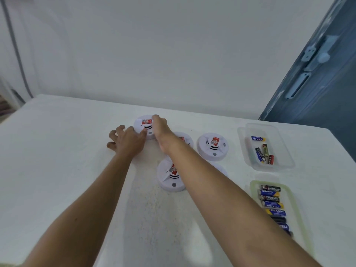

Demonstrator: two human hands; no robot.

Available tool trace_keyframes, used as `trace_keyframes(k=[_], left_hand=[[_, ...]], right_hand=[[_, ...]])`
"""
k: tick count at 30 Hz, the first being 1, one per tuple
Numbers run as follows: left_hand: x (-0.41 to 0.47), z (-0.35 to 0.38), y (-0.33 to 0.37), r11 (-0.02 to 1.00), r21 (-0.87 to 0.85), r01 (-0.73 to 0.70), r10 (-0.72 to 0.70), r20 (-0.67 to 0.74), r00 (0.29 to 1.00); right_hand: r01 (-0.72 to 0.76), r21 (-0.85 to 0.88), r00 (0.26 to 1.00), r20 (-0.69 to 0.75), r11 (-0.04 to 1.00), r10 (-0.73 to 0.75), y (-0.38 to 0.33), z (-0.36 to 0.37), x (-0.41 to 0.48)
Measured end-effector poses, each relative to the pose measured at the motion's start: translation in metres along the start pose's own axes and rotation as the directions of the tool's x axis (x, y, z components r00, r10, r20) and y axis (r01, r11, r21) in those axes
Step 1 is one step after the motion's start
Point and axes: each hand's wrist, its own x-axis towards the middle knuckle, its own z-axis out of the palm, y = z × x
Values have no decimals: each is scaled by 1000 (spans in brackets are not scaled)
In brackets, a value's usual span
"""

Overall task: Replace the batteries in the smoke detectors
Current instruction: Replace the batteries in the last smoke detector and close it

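Several white round smoke detectors with red labels lie on the white table. Both hands are at the farthest smoke detector (pixel 144 125). My right hand (pixel 160 126) holds its right edge, fingers curled over the rim. My left hand (pixel 126 140) sits at its left side with the thumb touching the rim and the other fingers spread loosely over the table. My right forearm partly hides a second detector (pixel 185 139). A third detector (pixel 212 146) lies to the right, a fourth (pixel 169 176) nearer me. A clear tray (pixel 243 132) holds several loose batteries (pixel 263 151). A green-rimmed tray (pixel 252 186) holds a row of batteries (pixel 271 199).
The white table (pixel 57 151) runs to a white wall at the back. A dark blue door (pixel 317 74) with a latch stands at the right, behind the table's right corner. Both battery trays sit along the table's right side.
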Motion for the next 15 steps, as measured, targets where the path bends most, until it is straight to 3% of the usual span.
trace_keyframes(k=[4, 8, 10, 15], left_hand=[[-1, -2, -1, 981, -192, -13, 2, -57, 998], [-19, -12, 1, 787, -603, -127, 86, -97, 992], [-34, -20, 6, 734, -639, -230, 145, -183, 972], [-67, -25, 15, 676, -525, -518, 389, -342, 855]], right_hand=[[-14, 172, 1000, -6, 985, 15, -22, -5, -42], [54, 306, 998, 17, 950, -63, -29, -22, -70], [76, 369, 995, 37, 926, -96, -25, -33, -76], [140, 548, 986, 3, 825, -169, -11, -62, -91]])
